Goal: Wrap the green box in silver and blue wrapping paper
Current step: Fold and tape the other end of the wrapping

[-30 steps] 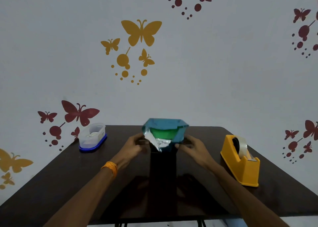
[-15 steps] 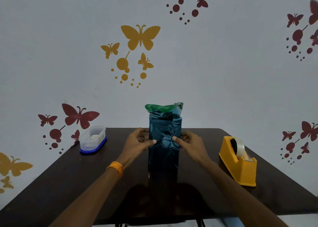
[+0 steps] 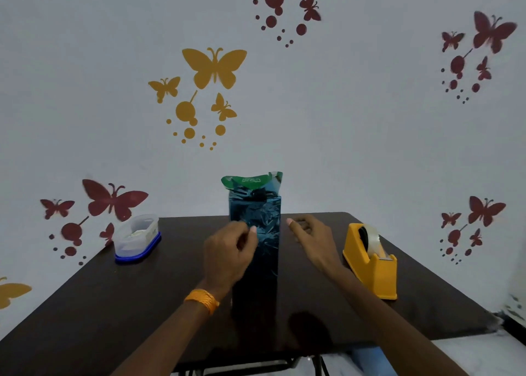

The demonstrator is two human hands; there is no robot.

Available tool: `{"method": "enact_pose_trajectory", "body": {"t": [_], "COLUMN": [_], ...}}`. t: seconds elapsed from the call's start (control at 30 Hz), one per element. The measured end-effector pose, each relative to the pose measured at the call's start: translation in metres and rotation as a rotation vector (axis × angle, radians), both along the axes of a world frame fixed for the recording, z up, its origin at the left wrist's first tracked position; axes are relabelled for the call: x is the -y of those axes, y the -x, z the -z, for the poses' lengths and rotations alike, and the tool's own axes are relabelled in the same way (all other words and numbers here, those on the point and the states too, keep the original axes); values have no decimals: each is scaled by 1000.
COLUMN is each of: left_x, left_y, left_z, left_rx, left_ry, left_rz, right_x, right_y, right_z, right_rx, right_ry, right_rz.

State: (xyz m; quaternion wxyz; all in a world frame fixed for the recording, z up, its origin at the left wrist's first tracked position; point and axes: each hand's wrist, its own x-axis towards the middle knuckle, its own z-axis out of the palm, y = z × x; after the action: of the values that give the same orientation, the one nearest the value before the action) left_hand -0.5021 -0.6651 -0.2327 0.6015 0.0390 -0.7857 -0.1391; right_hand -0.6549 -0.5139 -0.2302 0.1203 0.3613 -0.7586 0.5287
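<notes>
The green box (image 3: 244, 181) stands upright in the middle of the dark table (image 3: 113, 304). Shiny blue wrapping paper (image 3: 263, 219) covers its sides, and the green top flap sticks out above the crumpled paper edge. My left hand (image 3: 227, 253), with an orange band on the wrist, hovers in front of the box's left edge with fingers loosely curled and the thumb tip near the paper. My right hand (image 3: 310, 236) is just right of the box, a small gap away from it, fingers relaxed and holding nothing.
A yellow tape dispenser (image 3: 370, 264) with a clear roll sits at the right of the table. A clear plastic container with a blue lid (image 3: 136, 239) lies upside down at the back left. The wall with butterfly stickers rises directly behind the table.
The box was tipped towards me, then stood upright with both hands pressing the paper on its sides. Now both hands have come off it, the right one moving rightward.
</notes>
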Motion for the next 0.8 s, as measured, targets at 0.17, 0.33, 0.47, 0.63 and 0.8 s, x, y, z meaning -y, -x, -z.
{"method": "enact_pose_trajectory", "body": {"t": [0.17,0.33,0.47,0.63,0.8], "left_x": [-63,-119,-145,-163,-158], "left_y": [55,118,145,160,169], "left_z": [1,7,16,30,37], "left_rx": [298,515,751,738,715], "left_ry": [-49,-288,-350,-281,-293], "left_rz": [308,533,609,539,523], "right_x": [-54,-127,-157,-155,-155], "right_y": [22,49,61,61,65], "right_z": [-14,-15,-10,-5,-9], "right_rx": [-93,-96,65,369,608], "right_ry": [-77,-251,-320,-361,-200], "right_rz": [277,577,590,414,363]}}
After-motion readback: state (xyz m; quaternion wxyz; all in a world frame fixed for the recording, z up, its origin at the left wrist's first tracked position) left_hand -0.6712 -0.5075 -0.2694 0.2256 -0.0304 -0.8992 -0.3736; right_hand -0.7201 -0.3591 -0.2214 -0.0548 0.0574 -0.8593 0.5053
